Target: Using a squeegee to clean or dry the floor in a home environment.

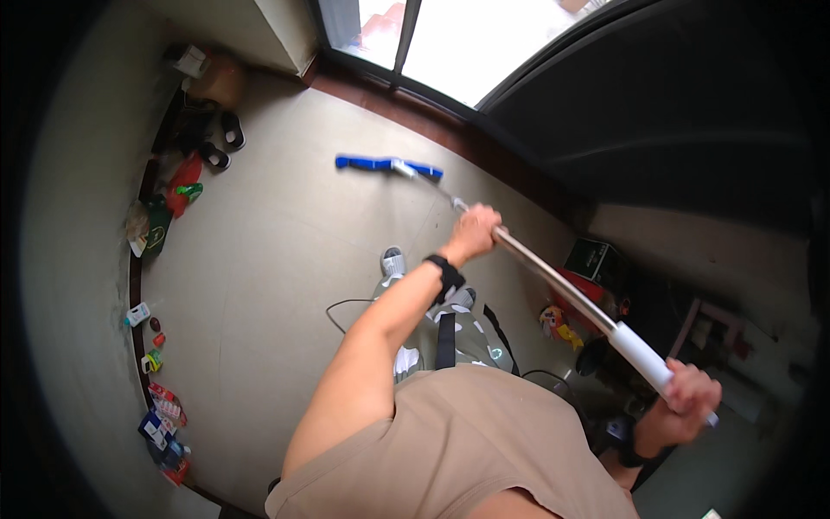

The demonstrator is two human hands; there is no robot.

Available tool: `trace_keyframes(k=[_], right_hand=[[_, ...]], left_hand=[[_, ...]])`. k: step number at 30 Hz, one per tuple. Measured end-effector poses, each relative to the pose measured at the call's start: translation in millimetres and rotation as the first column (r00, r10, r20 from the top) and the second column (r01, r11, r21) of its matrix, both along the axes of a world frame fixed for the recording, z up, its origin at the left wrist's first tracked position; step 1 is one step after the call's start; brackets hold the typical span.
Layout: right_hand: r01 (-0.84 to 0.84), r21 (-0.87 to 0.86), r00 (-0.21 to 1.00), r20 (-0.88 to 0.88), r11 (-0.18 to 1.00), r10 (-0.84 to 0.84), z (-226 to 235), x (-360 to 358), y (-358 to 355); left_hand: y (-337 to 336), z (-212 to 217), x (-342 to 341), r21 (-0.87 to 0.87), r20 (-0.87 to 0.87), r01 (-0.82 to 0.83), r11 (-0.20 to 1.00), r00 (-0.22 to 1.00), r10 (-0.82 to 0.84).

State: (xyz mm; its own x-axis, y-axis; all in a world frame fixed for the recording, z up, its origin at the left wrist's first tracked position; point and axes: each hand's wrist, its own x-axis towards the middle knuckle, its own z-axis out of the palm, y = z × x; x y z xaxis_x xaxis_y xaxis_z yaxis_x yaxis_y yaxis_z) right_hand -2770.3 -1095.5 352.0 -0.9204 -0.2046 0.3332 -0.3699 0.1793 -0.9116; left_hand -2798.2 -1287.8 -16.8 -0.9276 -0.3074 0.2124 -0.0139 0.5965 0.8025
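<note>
A flat mop with a long metal pole [562,285] slants across the view. Its blue mop head [367,163] lies on the pale floor ahead of my feet, near the door threshold. Midway down the pole, my left hand [475,232] is wrapped around the metal. Higher up, at the white grip [640,356], my right hand [692,394] is closed around the handle's end. Both wrists wear black bands. Most of the right hand's fingers show, while the underside of the left hand is hidden.
Dark shoes [216,154], bags and boxes [154,227], and bottles and packages [160,428] line the left wall. A dark red threshold [380,99] runs under the glass door. At right stand a dark green box [592,259] and clutter. A thin cable [333,311] loops beside my legs.
</note>
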Motion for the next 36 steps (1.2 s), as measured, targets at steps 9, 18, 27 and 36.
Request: trace_keyframes(k=[9, 18, 27, 36], right_hand=[[-0.067, 0.159, 0.998, 0.026, 0.985, 0.063, 1, -11, -15], [-0.061, 0.110, 0.997, -0.034, 0.992, 0.066, -26, -5, 9], [-0.215, 0.155, 0.977, 0.045, 0.964, 0.210, 2, -40, -33], [-0.350, -0.017, 0.934, 0.065, 0.937, 0.350, 39, -40, 0]], left_hand=[[-6, -12, 2, 0.011, -0.059, -0.098, 0.995, 0.993, 0.099], [-19, -17, -25, -0.024, -0.023, -0.041, 0.999, 0.999, 0.040], [-24, -11, -19, -0.040, -0.108, -0.253, 0.967, 0.963, 0.247], [-2, 33, 23, 0.112, -0.016, -0.080, 0.990, 0.996, 0.082]])
